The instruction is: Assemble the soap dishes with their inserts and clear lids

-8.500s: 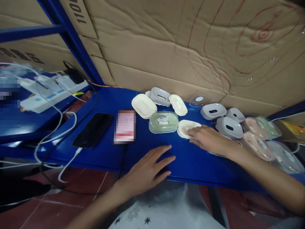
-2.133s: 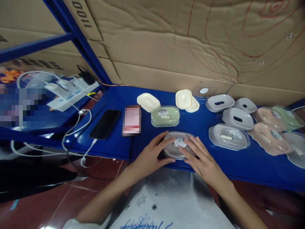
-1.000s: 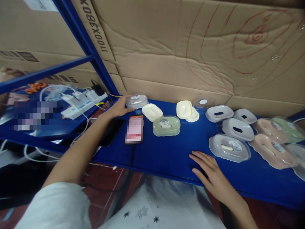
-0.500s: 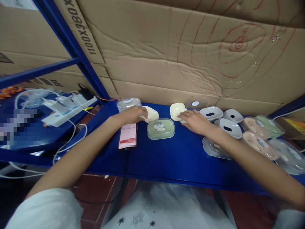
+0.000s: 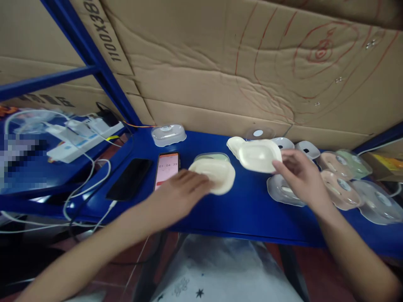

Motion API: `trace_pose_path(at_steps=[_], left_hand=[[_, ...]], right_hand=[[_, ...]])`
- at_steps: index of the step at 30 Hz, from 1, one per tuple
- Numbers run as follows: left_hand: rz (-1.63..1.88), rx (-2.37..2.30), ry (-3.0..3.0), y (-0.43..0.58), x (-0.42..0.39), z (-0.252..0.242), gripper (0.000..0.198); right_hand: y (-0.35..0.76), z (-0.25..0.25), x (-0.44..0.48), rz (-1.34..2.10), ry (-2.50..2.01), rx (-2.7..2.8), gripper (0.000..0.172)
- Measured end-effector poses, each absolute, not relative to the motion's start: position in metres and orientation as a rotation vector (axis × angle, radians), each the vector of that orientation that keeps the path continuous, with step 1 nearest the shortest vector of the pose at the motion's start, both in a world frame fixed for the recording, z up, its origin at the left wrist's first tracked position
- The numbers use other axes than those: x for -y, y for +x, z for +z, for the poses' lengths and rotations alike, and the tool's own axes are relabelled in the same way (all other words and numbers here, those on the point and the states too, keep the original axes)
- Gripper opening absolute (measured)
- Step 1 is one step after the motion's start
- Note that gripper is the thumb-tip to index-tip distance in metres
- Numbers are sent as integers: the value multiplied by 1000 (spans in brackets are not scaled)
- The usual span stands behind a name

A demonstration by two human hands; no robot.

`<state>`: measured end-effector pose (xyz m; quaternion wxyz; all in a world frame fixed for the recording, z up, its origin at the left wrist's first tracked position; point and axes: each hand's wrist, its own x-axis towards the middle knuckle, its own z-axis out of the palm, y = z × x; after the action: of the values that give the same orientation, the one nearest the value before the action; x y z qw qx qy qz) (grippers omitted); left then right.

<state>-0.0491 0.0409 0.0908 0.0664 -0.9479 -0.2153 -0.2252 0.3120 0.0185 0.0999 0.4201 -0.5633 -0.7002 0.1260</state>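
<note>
My left hand (image 5: 179, 193) grips a cream-coloured shallow soap-dish-like piece (image 5: 223, 172) by its near left side, fingers over its top. It is held over a green box with a clear cover (image 5: 211, 156), whose far edge alone shows behind it. My right hand (image 5: 299, 172) pinches another cream dish (image 5: 260, 155) by its right edge, its hollow face toward me. Behind that dish, a further cream piece (image 5: 233, 144) shows in part. A phone (image 5: 168, 165) with a timer on its screen lies beside my left hand, which covers its lower end.
Grey slotted dishes (image 5: 307, 150), pink boxes (image 5: 341, 191), a green box (image 5: 354, 163) and clear-covered grey ones crowd the right side of the blue table (image 5: 239, 218). A clear cover (image 5: 168, 135), a black phone (image 5: 129, 178) and a power strip (image 5: 71, 142) are at left. Cardboard stands behind.
My left hand has brought its cream dish right and nearer, over the green box. My right hand has lifted a cream dish and turned, moving rightward. The black phone has come into view.
</note>
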Motion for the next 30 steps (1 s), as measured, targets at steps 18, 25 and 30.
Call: trace_pose_path(at_steps=[18, 25, 30], left_hand=[[-741, 866, -3032, -17, 19, 8, 37], [-895, 951, -2984, -17, 19, 6, 34], [-962, 1064, -2985, -18, 20, 6, 34]], right_hand=[[314, 57, 27, -47, -1846, 1951, 47], [362, 94, -122, -450, -2011, 2324, 51], [383, 84, -153, -240, -2184, 2398, 53]])
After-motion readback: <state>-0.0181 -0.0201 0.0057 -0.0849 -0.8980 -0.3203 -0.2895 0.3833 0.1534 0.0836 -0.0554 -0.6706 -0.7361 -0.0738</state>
